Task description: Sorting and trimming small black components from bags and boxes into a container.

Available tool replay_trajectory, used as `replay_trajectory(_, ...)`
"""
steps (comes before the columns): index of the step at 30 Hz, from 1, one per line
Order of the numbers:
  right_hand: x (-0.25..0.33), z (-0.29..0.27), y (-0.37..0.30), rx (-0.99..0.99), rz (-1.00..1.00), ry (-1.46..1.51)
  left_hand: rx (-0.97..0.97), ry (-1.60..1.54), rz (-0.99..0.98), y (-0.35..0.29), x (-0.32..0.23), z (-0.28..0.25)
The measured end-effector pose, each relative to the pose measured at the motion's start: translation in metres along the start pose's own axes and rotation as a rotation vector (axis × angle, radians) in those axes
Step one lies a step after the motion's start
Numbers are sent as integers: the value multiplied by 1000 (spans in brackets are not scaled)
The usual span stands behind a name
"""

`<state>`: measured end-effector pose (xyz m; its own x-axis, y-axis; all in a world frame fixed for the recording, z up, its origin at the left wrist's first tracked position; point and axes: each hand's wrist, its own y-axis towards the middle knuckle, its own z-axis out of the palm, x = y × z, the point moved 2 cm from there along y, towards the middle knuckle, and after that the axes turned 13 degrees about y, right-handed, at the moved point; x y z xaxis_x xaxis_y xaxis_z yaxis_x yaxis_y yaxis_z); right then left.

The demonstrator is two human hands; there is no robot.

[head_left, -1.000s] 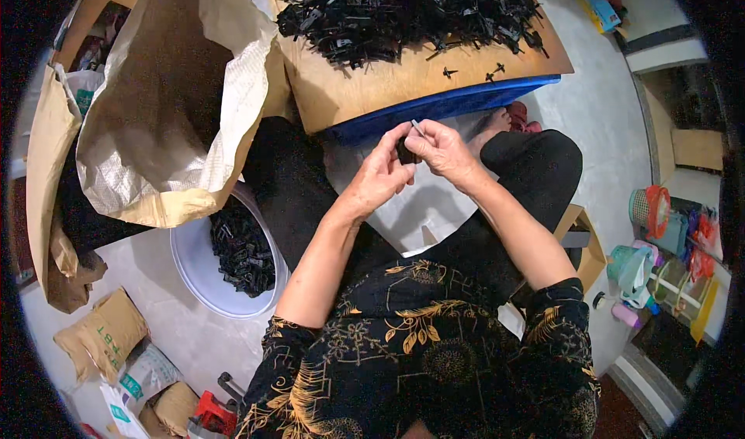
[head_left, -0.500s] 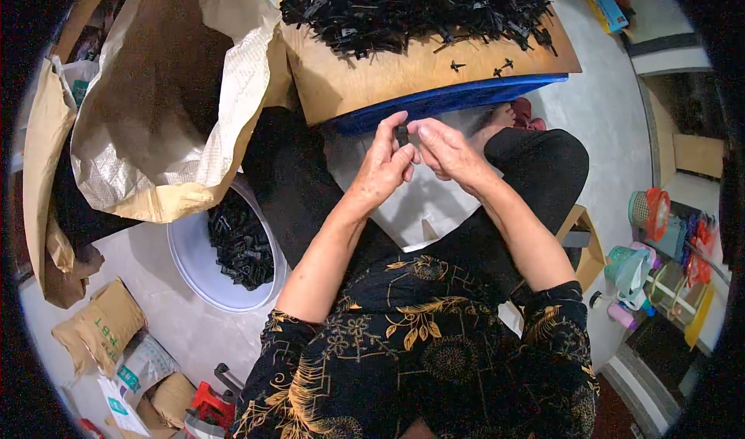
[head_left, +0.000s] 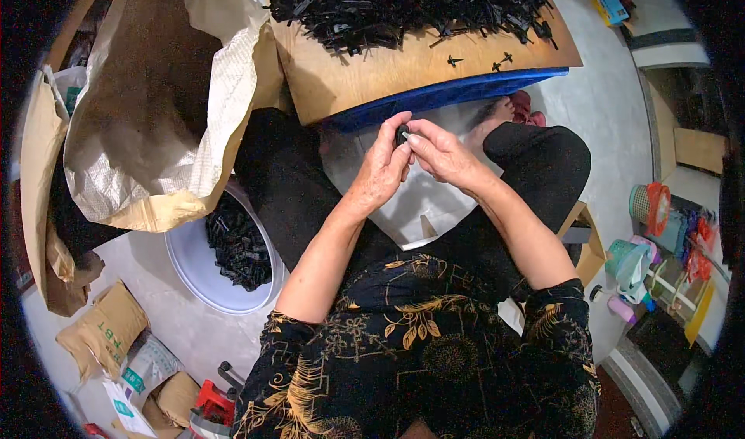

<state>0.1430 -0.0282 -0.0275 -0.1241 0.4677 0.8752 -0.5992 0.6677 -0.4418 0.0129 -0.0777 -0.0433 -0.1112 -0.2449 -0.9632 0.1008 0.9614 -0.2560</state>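
Note:
Between my hands, above my lap, is a small black plastic part (head_left: 401, 135). My left hand (head_left: 380, 163) has its thumb and fingers closed round it from the left. From the right, the thumb and forefinger of my right hand (head_left: 442, 153) pinch at the same part; a small pale spot shows at the fingertips, too small to make out. A large heap of black plastic parts (head_left: 419, 8) covers the far side of the wooden board (head_left: 334, 78). Several single pieces (head_left: 497, 65) lie near its front edge.
At my left stand a big open paper sack (head_left: 147, 198) and, below it, a white tub (head_left: 182, 264) holding black parts. Filled bags (head_left: 105, 326) lie at lower left. A blue crate (head_left: 458, 97) supports the board. Baskets and bottles (head_left: 632, 268) stand at right.
The fingers of my right hand have closed in further over the black part. The view has shifted slightly; both hands stay in nearly the same place.

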Motion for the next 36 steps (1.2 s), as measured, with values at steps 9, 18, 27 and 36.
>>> replay_trajectory(9, -4, -1, 5, -19, -26, -52, -34, 64, -15, 4, 3, 1)
replay_trajectory(18, -31, 1, 24, -42, -170, -83, -314, 569, 275, 9, 15, 4)
replay_trajectory(27, 3, -1, 14, 168, 55, 55, -161, 218, 79, 2, 1, -7)
replay_trajectory(36, 13, 0, -14, 323, -7, 443, 299, -873, 0, -18, -29, -6)
